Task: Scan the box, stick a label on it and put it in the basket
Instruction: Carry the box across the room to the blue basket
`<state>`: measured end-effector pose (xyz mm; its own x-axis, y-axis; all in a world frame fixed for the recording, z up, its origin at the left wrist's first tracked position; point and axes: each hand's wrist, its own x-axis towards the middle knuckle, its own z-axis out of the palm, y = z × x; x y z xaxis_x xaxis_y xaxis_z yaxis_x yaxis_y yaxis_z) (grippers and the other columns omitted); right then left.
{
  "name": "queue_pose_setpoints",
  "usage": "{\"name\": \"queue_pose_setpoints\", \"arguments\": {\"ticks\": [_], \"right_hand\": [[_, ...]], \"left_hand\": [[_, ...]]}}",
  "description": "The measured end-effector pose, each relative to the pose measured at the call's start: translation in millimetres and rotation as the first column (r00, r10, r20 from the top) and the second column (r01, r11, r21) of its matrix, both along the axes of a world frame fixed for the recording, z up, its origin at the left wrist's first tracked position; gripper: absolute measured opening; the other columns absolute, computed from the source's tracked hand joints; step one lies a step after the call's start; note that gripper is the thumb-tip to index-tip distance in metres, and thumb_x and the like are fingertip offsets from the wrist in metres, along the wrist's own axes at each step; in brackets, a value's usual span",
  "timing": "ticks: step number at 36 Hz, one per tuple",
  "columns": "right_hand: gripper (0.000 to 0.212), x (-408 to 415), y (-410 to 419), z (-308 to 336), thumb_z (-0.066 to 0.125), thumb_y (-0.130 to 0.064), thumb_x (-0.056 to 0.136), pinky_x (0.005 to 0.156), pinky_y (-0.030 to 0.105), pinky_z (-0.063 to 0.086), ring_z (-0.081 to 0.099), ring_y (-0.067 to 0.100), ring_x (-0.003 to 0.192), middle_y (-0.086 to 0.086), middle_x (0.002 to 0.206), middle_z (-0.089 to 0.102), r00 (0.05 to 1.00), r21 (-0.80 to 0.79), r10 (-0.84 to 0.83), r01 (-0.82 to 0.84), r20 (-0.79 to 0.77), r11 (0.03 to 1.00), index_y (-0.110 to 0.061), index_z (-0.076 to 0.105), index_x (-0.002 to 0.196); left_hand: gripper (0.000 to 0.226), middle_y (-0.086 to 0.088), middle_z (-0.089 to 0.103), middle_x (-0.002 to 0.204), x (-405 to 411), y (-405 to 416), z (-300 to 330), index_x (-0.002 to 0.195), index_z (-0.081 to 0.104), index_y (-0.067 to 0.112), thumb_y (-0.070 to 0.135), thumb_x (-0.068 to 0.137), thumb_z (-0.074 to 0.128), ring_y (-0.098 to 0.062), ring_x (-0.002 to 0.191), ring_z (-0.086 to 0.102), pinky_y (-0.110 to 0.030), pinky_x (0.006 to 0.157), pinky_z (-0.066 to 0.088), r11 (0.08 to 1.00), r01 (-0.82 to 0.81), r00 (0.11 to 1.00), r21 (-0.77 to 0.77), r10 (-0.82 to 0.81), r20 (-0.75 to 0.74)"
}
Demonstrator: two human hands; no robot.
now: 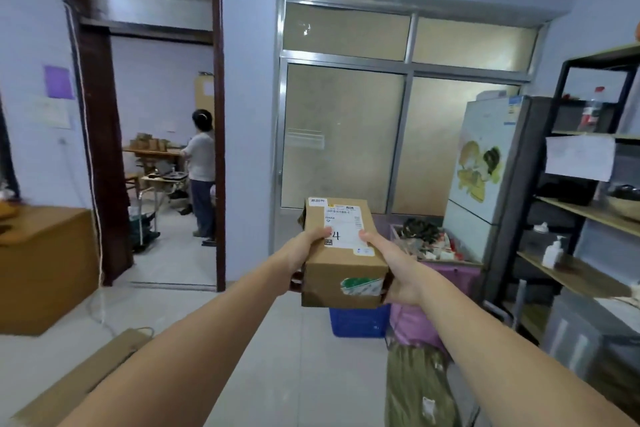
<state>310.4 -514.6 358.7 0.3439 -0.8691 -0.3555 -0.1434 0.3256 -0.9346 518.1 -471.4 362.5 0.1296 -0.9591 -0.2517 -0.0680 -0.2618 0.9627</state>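
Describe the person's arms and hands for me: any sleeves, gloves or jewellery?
Both forearms are bare right to the bottom of the picture, with no sleeve in view. The left hand and right hand wear no gloves, and no watch, bracelet or ring shows on the parts visible.

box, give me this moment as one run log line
box: held up, label on top | left hand: gripping left side | right hand: gripping right side | blue basket: below box

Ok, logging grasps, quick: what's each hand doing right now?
Left hand: closed on the cardboard box, gripping its left side.
Right hand: closed on the same box, gripping its right side.
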Motion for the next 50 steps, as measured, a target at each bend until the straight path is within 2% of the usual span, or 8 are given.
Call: {"name": "queue_pose_setpoints", "arguments": {"ticks": [6, 13, 17, 30, 36, 39, 45, 50], "right_hand": [[0.072, 52.2, -46.1, -3.9, 0.075, -0.071, 0.073, 0.080, 0.046, 0.060, 0.072, 0.035, 0.110, 0.016, 0.106, 0.082, 0.998, 0.016, 0.050, -0.051, 0.029, 0.999, -0.021, 0.067, 0.124], [0.072, 87.5, -101.6, -9.3, 0.073, -0.070, 0.075, 0.103, 0.056, 0.052, 0.068, 0.038, 0.116, 0.019, 0.120, 0.076, 0.999, 0.021, 0.033, -0.034, 0.026, 0.999, -0.020, 0.064, 0.126], [0.073, 97.7, -137.2, -15.8, 0.072, -0.069, 0.077, 0.107, 0.056, 0.050, 0.067, 0.038, 0.118, 0.019, 0.122, 0.075, 0.999, 0.031, 0.036, -0.036, 0.012, 0.999, -0.019, 0.063, 0.129], [0.060, 127.7, -288.6, -14.7, 0.065, -0.071, 0.083, 0.103, 0.056, 0.052, 0.069, 0.037, 0.113, 0.014, 0.098, 0.083, 0.994, -0.003, 0.103, -0.103, -0.021, 0.995, -0.022, 0.067, 0.118], [0.065, 152.5, -359.2, -14.4, 0.069, -0.069, 0.080, 0.107, 0.057, 0.050, 0.068, 0.038, 0.115, 0.018, 0.109, 0.081, 0.993, 0.041, 0.119, -0.118, -0.014, 0.992, -0.020, 0.065, 0.123], [0.063, 169.7, -393.3, -17.6, 0.067, -0.070, 0.081, 0.100, 0.053, 0.055, 0.070, 0.037, 0.112, 0.016, 0.104, 0.082, 0.988, 0.047, 0.146, -0.144, -0.042, 0.988, -0.022, 0.065, 0.122], [0.069, 214.2, -459.5, -30.4, 0.072, -0.073, 0.073, 0.069, 0.042, 0.064, 0.072, 0.035, 0.108, 0.014, 0.099, 0.083, 0.982, 0.083, 0.174, -0.168, -0.076, 0.982, -0.023, 0.064, 0.121], [0.075, 252.8, -516.7, -45.1, 0.073, -0.075, 0.068, 0.080, 0.047, 0.062, 0.071, 0.035, 0.111, 0.013, 0.101, 0.082, 0.984, 0.075, 0.159, -0.154, -0.078, 0.985, -0.025, 0.063, 0.122]], "left_hand": [[0.064, -0.006, 0.077, 0.103, 52.2, -33.6, 1.0, 0.107, 0.067, 0.027, 0.076, 0.067, 0.068, -0.026, 0.094, 0.073, -0.033, 0.067, 0.055, 0.999, -0.037, 0.999, -0.005, 0.037, 0.023], [0.055, -0.008, 0.076, 0.103, 86.9, -91.4, -6.2, 0.104, 0.064, 0.028, 0.076, 0.075, 0.066, -0.027, 0.095, 0.072, -0.036, 0.069, 0.055, 1.000, -0.027, 0.999, 0.006, 0.027, 0.027], [0.053, -0.006, 0.077, 0.105, 96.4, -126.6, -14.5, 0.109, 0.065, 0.029, 0.073, 0.079, 0.066, -0.025, 0.097, 0.073, -0.034, 0.067, 0.052, 1.000, -0.025, 1.000, 0.011, 0.025, 0.010], [0.053, -0.009, 0.079, 0.099, 127.2, -271.0, -19.3, 0.105, 0.065, 0.027, 0.074, 0.081, 0.063, -0.028, 0.095, 0.075, -0.038, 0.075, 0.059, 0.998, -0.059, 0.998, 0.019, 0.059, 0.014], [0.053, -0.008, 0.076, 0.103, 150.0, -333.6, -17.8, 0.105, 0.063, 0.028, 0.075, 0.081, 0.063, -0.027, 0.095, 0.073, -0.035, 0.068, 0.055, 0.996, -0.078, 0.997, 0.041, 0.077, 0.010], [0.055, -0.008, 0.077, 0.104, 165.8, -362.4, -23.9, 0.108, 0.064, 0.028, 0.076, 0.080, 0.063, -0.027, 0.096, 0.073, -0.036, 0.069, 0.055, 0.994, -0.092, 0.996, 0.057, 0.092, 0.001], [0.053, -0.006, 0.079, 0.098, 210.9, -423.3, -35.2, 0.108, 0.065, 0.030, 0.075, 0.081, 0.063, -0.025, 0.091, 0.075, -0.033, 0.064, 0.057, 0.993, -0.099, 0.995, 0.066, 0.099, -0.004], [0.057, -0.006, 0.079, 0.104, 251.8, -483.5, -47.1, 0.112, 0.067, 0.030, 0.077, 0.080, 0.063, -0.027, 0.098, 0.075, -0.037, 0.073, 0.058, 0.995, -0.069, 0.998, 0.068, 0.069, 0.008]]}}
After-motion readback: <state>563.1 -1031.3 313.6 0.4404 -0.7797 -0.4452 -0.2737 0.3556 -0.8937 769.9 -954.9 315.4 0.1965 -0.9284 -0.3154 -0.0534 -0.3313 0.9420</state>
